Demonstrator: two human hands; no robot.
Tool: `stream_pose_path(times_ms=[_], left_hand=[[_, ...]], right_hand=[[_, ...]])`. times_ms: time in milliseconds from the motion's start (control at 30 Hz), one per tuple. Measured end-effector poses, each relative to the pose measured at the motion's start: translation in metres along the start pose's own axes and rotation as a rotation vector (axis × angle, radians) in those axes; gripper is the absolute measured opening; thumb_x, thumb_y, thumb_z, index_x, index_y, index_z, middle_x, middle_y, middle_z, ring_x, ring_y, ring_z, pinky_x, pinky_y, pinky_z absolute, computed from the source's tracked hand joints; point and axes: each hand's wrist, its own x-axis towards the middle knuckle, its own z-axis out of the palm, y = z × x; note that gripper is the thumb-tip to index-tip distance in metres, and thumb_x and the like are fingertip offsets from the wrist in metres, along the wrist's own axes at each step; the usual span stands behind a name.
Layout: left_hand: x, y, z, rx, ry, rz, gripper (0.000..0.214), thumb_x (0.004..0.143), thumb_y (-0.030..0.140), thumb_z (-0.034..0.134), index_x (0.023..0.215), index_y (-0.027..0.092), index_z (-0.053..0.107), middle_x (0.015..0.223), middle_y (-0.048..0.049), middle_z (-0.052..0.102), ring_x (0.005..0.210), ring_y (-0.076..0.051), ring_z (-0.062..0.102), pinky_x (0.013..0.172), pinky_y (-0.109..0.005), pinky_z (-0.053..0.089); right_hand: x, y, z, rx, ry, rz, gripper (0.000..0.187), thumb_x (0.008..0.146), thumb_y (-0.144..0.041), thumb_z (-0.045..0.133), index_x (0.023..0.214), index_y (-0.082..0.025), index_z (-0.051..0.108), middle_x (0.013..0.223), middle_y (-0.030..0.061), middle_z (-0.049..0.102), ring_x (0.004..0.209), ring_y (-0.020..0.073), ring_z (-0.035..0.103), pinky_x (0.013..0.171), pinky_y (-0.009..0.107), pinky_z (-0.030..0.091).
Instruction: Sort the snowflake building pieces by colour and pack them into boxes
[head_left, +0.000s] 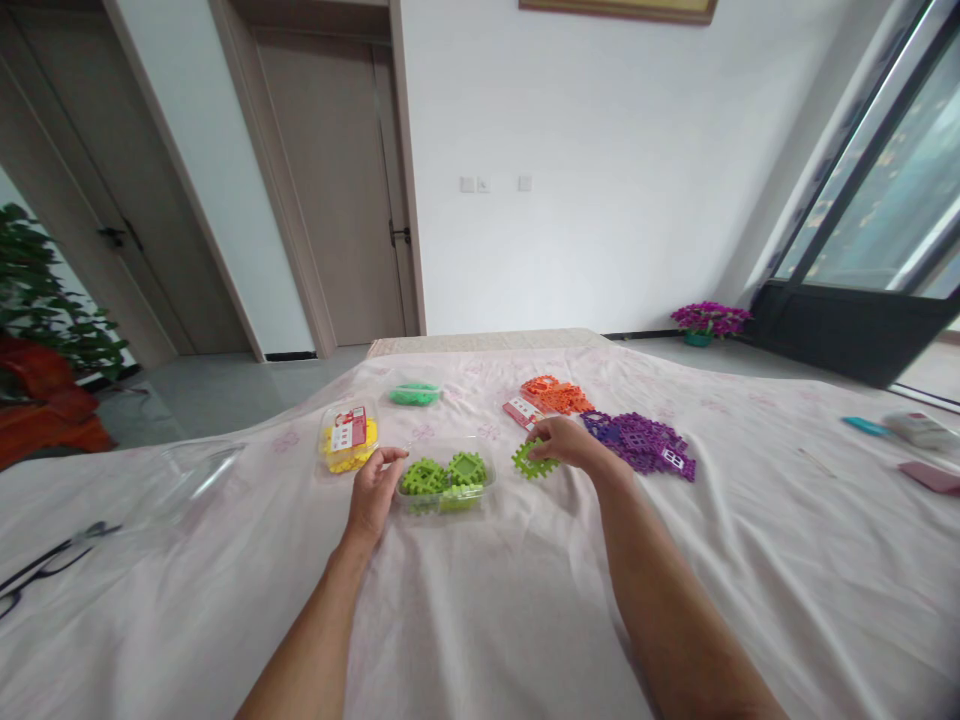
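My left hand (377, 487) grips the left rim of a clear plastic box (486, 490), thumb and fingers closed at its edge. Inside the box lie several lime-green interlocking building pieces (424, 477) with notched edges. To the right of the box, my right hand (564, 440) pinches a lime-green building piece (531, 460) just over the cloth; whether it touches the cloth I cannot tell. Close behind that hand is a pile of purple building pieces (641, 443). Orange building pieces (559, 395) lie farther back, beside a red and white label card (523, 412).
A box of yellow pieces (352, 445) with a label stands at left, and green pieces (414, 394) lie behind. Eyeglasses (56, 560) and a clear lid (176, 485) are at far left. A pink-red object (930, 477) sits at far right. The tablecloth (480, 620) has folds.
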Motion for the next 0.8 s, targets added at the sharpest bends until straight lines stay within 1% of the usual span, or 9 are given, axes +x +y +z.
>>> stream_pose_path(times_ms=[67,133,267,367,433,500,567,700,800], left_hand=[[0.0,0.0,0.0,-0.007,0.0,0.002,0.026,0.076,0.041,0.06,0.09,0.019,0.065,0.097,-0.0046,0.069,0.08,-0.018,0.062,0.07,-0.027,0.046],[0.0,0.001,0.0,-0.013,0.003,0.005,0.026,0.076,0.041,0.06,0.089,0.019,0.065,0.097,-0.0043,0.069,0.08,-0.017,0.062,0.07,-0.027,0.046],[-0.001,0.001,0.0,-0.008,0.014,0.009,0.026,0.075,0.041,0.06,0.088,0.019,0.066,0.096,-0.0042,0.069,0.08,-0.018,0.062,0.071,-0.027,0.046],[-0.001,0.0,0.0,-0.009,0.014,0.007,0.025,0.075,0.04,0.061,0.089,0.019,0.066,0.095,-0.0042,0.069,0.079,-0.018,0.062,0.07,-0.027,0.046],[-0.001,-0.001,0.0,-0.008,0.007,0.0,0.025,0.076,0.039,0.06,0.09,0.019,0.066,0.095,-0.004,0.069,0.079,-0.018,0.062,0.069,-0.027,0.046],[0.0,-0.003,0.0,-0.005,0.001,-0.004,0.025,0.077,0.039,0.06,0.091,0.019,0.065,0.095,-0.0038,0.069,0.078,-0.018,0.062,0.068,-0.027,0.045],[0.0,-0.003,0.0,-0.002,-0.003,-0.003,0.025,0.077,0.039,0.059,0.092,0.019,0.065,0.097,-0.0037,0.069,0.078,-0.017,0.061,0.068,-0.027,0.045],[0.0,-0.003,0.0,0.013,-0.003,0.0,0.027,0.078,0.04,0.058,0.093,0.018,0.065,0.099,-0.0041,0.068,0.081,-0.018,0.061,0.071,-0.027,0.045],[0.0,-0.002,-0.001,0.031,-0.012,0.003,0.028,0.079,0.04,0.058,0.094,0.018,0.065,0.098,-0.0041,0.067,0.085,-0.018,0.06,0.074,-0.027,0.045]], right_hand=[[0.002,-0.001,0.005,0.085,0.051,0.02,0.027,0.069,-0.028,0.073,0.091,-0.014,0.075,0.073,0.0036,0.071,0.064,0.0139,0.064,0.053,0.019,0.044],[0.003,0.0,0.01,0.088,0.057,0.074,0.027,0.07,-0.027,0.072,0.094,-0.014,0.074,0.073,0.0043,0.071,0.06,0.0134,0.064,0.051,0.019,0.044],[0.001,0.002,0.01,-0.162,0.071,0.171,0.024,0.07,-0.021,0.069,0.093,-0.015,0.074,0.072,0.0041,0.071,0.058,0.0126,0.063,0.054,0.02,0.042],[-0.002,-0.002,0.005,-0.226,0.125,0.152,0.013,0.073,-0.022,0.065,0.081,-0.015,0.073,0.073,0.0047,0.071,0.066,0.0137,0.064,0.058,0.02,0.041],[-0.002,-0.01,0.004,-0.122,0.203,0.107,0.015,0.077,-0.026,0.061,0.078,-0.015,0.071,0.072,0.0044,0.071,0.066,0.0136,0.064,0.057,0.02,0.042],[0.0,-0.023,0.007,0.075,0.267,0.055,0.019,0.081,-0.029,0.056,0.082,-0.015,0.07,0.071,0.0036,0.069,0.06,0.0126,0.061,0.054,0.02,0.043],[0.002,-0.039,0.016,0.293,0.293,0.003,0.021,0.082,-0.031,0.054,0.088,-0.015,0.067,0.072,0.0025,0.067,0.055,0.0109,0.058,0.051,0.02,0.046],[0.004,-0.079,0.044,0.586,0.236,-0.089,0.021,0.08,-0.033,0.059,0.09,-0.015,0.064,0.071,0.001,0.065,0.053,0.0095,0.056,0.05,0.021,0.05],[0.001,-0.103,0.067,0.736,0.144,-0.15,0.026,0.08,-0.034,0.061,0.097,-0.015,0.065,0.08,0.003,0.068,0.066,0.0126,0.063,0.059,0.024,0.055]])
